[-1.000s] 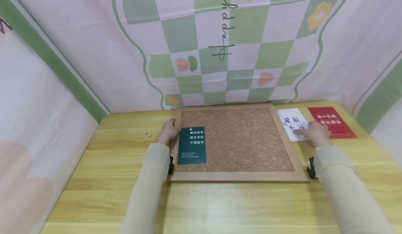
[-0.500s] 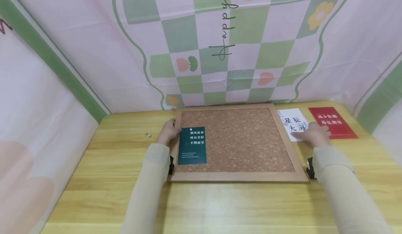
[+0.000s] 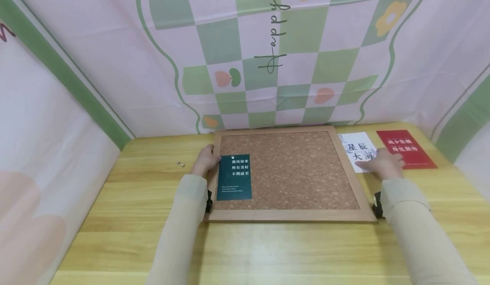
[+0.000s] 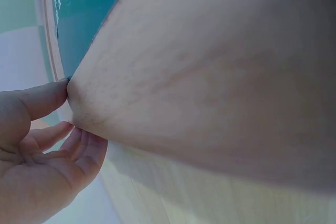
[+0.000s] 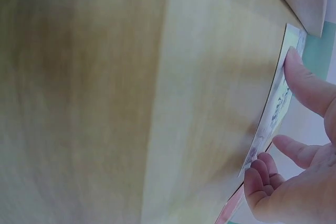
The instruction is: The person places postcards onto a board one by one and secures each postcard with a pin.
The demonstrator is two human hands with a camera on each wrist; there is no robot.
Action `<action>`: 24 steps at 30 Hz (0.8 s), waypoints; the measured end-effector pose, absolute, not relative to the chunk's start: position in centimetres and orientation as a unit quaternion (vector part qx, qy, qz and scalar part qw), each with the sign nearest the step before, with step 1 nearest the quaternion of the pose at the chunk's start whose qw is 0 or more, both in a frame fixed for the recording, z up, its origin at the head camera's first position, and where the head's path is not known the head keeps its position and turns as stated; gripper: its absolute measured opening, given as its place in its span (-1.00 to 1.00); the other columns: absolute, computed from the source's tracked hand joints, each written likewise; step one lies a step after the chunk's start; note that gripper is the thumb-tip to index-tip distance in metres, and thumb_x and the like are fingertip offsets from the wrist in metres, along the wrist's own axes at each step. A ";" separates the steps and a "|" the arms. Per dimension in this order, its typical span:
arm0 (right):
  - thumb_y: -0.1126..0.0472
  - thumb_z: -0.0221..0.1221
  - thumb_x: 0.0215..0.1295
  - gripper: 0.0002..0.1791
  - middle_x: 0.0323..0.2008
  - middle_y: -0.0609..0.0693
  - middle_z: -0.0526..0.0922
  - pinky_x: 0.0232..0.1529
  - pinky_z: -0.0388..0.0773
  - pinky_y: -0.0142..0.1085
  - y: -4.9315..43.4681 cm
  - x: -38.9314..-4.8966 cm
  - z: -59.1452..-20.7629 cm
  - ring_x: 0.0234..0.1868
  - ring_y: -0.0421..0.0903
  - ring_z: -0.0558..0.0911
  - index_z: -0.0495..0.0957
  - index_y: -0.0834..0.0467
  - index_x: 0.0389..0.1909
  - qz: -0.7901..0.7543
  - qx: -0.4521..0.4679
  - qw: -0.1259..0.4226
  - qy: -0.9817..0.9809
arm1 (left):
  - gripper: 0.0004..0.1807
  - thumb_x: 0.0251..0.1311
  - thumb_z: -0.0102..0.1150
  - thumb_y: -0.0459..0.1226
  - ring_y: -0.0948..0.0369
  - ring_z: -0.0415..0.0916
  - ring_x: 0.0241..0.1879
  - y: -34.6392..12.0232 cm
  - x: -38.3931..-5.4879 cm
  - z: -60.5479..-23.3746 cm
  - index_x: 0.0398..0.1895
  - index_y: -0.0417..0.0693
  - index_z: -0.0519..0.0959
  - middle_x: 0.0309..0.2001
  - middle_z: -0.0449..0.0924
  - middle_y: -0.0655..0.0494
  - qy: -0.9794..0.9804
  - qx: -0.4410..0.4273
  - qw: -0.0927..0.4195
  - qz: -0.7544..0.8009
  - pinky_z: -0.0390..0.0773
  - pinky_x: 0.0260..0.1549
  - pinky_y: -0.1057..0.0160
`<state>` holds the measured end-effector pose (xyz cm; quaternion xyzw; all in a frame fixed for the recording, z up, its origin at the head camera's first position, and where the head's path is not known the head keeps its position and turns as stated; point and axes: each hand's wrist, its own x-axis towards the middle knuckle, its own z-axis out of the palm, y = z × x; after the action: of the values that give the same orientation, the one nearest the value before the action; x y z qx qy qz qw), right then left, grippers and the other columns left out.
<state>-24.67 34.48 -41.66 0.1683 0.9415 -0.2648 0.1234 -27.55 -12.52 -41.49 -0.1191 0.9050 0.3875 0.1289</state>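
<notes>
A cork board (image 3: 294,170) with a wooden frame lies on the table in the head view. A dark green card (image 3: 234,177) with white characters sits at its left, with a small pin near the card's top. My left hand (image 3: 206,161) grips the board's left edge. Its thumb is on top beside the card and its fingers are below the edge in the left wrist view. My right hand (image 3: 384,163) rests at a white card (image 3: 354,142) right of the board, thumb and fingers spread. The thumb touches the card near its edge (image 5: 281,95).
A red card (image 3: 417,159) with white characters lies to the right of the white one. Small metallic pins (image 3: 180,164) lie left of the board. A patterned cloth backdrop (image 3: 260,42) rises behind the wooden table (image 3: 268,251).
My right hand has shifted slightly left and toward me over the white card. The left hand and the board stay put.
</notes>
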 end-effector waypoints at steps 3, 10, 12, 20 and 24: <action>-0.07 0.29 0.10 0.11 0.19 0.79 -0.14 0.06 0.17 0.44 34.4 -24.5 -41.6 0.18 0.69 0.00 -0.12 0.54 0.36 -0.274 0.171 0.119 0.939 | -0.38 0.38 -0.07 -0.33 -0.09 0.28 0.33 -12.5 -27.5 -41.4 0.46 -0.18 0.04 0.39 0.21 -0.25 0.903 -0.121 0.130 0.390 0.36 0.29 -0.06; -0.04 0.30 0.09 0.13 0.23 0.80 -0.30 0.11 0.07 0.48 34.3 -24.5 -41.3 0.21 0.74 -0.10 -0.17 0.50 0.39 -0.287 0.180 0.110 0.935 | -0.38 0.38 -0.07 -0.33 -0.09 0.28 0.34 -12.5 -27.6 -41.4 0.46 -0.18 0.04 0.39 0.21 -0.25 0.903 -0.124 0.130 0.391 0.35 0.30 -0.05; -0.03 0.31 0.08 0.13 0.23 0.80 -0.30 0.11 0.07 0.49 34.3 -24.5 -41.3 0.22 0.74 -0.09 -0.16 0.50 0.39 -0.290 0.182 0.106 0.934 | -0.37 0.38 -0.07 -0.32 -0.09 0.27 0.34 -12.5 -27.6 -41.4 0.46 -0.19 0.03 0.39 0.20 -0.25 0.903 -0.123 0.129 0.391 0.34 0.31 -0.05; -0.02 0.32 0.05 0.14 0.21 0.81 -0.23 0.06 0.13 0.47 34.5 -24.4 -41.6 0.17 0.72 -0.04 -0.14 0.51 0.38 -0.287 0.170 0.085 0.939 | -0.38 0.38 -0.07 -0.32 -0.09 0.29 0.33 -12.5 -27.7 -41.5 0.46 -0.18 0.03 0.37 0.23 -0.25 0.903 -0.124 0.134 0.390 0.36 0.29 -0.06; -0.04 0.31 0.05 0.12 0.21 0.80 -0.17 0.06 0.11 0.46 34.8 -24.3 -41.8 0.16 0.71 -0.01 -0.13 0.44 0.41 -0.269 0.154 0.074 0.948 | -0.38 0.38 -0.08 -0.33 -0.09 0.29 0.33 -12.5 -27.7 -41.6 0.46 -0.18 0.04 0.37 0.24 -0.24 0.902 -0.125 0.133 0.392 0.35 0.30 -0.05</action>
<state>-24.35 34.84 -41.78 0.1544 0.9477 -0.2694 0.0740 -27.67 -12.48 -41.61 -0.1250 0.9017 0.3920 0.1328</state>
